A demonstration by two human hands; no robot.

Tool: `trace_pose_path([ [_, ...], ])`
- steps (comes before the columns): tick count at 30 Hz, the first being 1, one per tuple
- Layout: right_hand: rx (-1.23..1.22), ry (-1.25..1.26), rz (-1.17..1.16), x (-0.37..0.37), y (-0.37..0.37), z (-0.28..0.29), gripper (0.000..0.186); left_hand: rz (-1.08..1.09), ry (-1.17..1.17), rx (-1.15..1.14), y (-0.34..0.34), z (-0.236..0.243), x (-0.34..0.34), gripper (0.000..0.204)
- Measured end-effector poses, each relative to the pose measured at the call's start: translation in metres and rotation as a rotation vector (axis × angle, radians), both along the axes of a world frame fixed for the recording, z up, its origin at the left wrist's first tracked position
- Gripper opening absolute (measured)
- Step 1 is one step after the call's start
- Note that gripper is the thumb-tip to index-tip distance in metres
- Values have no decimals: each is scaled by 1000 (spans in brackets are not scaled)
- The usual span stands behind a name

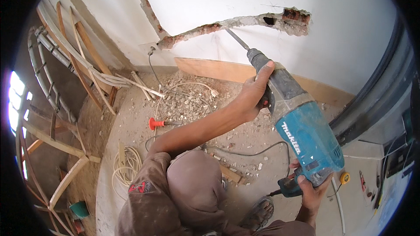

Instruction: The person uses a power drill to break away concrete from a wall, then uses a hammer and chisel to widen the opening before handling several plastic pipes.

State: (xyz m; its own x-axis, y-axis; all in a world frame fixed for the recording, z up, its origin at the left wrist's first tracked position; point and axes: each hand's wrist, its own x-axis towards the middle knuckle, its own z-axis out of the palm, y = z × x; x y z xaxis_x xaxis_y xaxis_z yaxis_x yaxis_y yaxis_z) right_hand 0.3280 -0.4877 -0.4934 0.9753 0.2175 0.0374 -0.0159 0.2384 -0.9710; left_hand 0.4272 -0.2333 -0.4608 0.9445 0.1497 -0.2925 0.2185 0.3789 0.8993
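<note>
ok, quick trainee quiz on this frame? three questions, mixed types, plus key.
1. Multiple choice: What does the bit of the blue power tool point at?
a) The coiled cable
b) The broken-out groove in the white wall
c) The wooden board
2. True or false: The left hand holds the tool's rear handle.
3. Short answer: What colour is the grip of the hand chisel?

Key:
1. b
2. False: the right hand is there; the left is nearer the bit.
3. Orange-red
</note>
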Motion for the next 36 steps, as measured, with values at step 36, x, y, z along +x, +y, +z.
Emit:
trace_pose_path([
  [36, -15, -171, 170, 112, -1, 101, 62, 86, -110, -226, 2, 57, 76, 53],
])
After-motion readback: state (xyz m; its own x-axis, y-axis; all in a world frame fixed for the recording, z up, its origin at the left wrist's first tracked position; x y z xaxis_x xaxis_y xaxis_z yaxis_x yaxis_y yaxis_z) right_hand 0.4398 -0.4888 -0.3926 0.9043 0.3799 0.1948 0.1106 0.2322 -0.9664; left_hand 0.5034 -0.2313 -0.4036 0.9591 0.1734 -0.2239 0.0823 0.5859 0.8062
